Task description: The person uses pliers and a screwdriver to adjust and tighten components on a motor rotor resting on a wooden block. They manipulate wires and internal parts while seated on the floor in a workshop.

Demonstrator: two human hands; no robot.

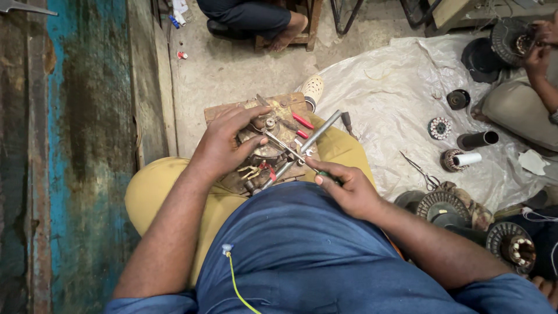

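Seated on floor, small wooden block (232, 110) resting across the lap, on mustard-coloured trousers. Grimy motor assembly (264, 152) lying on the block, toward its near edge. Left hand (224, 144) spread over the assembly's left side, fingers curled onto the housing, thumb along the top; gripping it, not closed into a fist. Right hand (346, 187) closed around a green-handled screwdriver (290, 152), just off the block's right near corner. Screwdriver shaft running diagonally up-left from the right hand, tip meeting the assembly near its centre, possibly at a screw head; too small to confirm. Long axis of the tool thus pointing from right hand toward left hand, left hand nearer the contact point. Metal tube (317, 135) and red-handled pliers (302, 122) lying at the block's far right. Plastic sheet (395, 93) to the right, carrying scissors (421, 171) and wound stators.
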